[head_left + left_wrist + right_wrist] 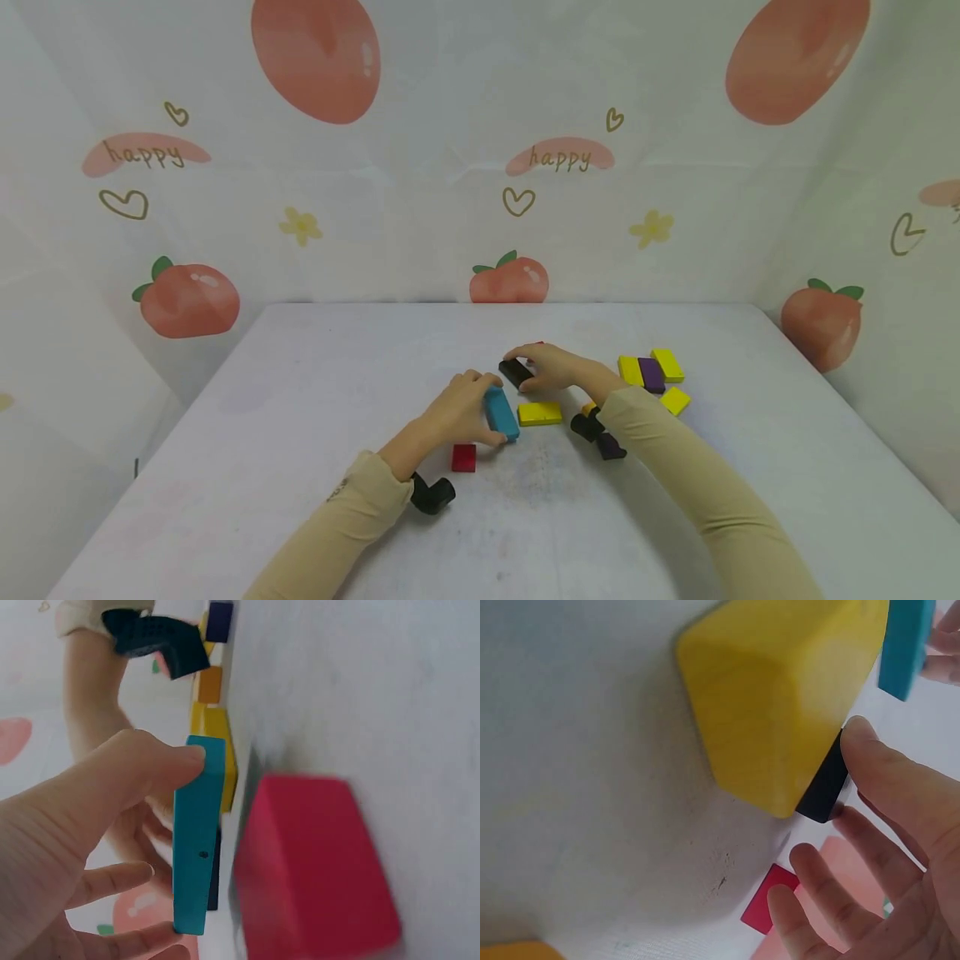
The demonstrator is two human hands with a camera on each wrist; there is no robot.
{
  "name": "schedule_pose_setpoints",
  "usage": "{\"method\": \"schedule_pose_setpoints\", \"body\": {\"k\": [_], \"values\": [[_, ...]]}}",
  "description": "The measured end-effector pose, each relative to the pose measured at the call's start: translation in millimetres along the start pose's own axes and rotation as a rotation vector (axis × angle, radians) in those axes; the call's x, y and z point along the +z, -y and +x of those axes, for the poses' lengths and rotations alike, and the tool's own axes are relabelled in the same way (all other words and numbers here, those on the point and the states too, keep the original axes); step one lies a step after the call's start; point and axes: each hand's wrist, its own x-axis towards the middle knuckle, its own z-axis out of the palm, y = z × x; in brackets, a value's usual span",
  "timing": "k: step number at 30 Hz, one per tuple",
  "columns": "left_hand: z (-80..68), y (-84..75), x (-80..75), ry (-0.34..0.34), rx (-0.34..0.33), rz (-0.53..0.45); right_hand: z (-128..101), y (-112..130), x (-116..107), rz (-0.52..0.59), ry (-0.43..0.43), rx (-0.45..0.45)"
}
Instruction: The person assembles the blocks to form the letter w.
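Nearest the head camera, a left sleeve (337, 525) and a right sleeve (697, 475) cross the white table (247, 517). Left hand (459, 410): grasping, with the thumb at one end of a blue block (502, 413) and a fingertip at the other. Right hand (555, 367): grasping a black block (516, 373) between thumb and finger, beyond a yellow block (540, 414) that lies just beside the blue one. Contact between blue and yellow cannot be confirmed, nor whether the blue block bears on the table. A red block (463, 457) lies near the left hand; a second red block (769, 900) lies near the right hand's fingers.

Judgement on handling: the end-to-end hold on the blue block appears sound, provided pressure is even and the piece is kept from twisting. Any shift should be slow, clearing the yellow block's edge. Advisable for the right hand: a low, light pinch, with the spare fingers clear of the second red block.
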Motion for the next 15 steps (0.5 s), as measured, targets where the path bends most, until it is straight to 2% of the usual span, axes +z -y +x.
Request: {"method": "schedule_pose_setpoints", "body": {"k": [9, 15], "values": [[-8.3, 20.7, -10.7, -0.03, -0.087, -0.023, -1, 2, 0, -0.005, 0.0, 0.015], [-18.8, 38.0, -17.2, -0.053, -0.144, -0.04, -1, 1, 1, 0.005, 0.0, 0.022]]}}
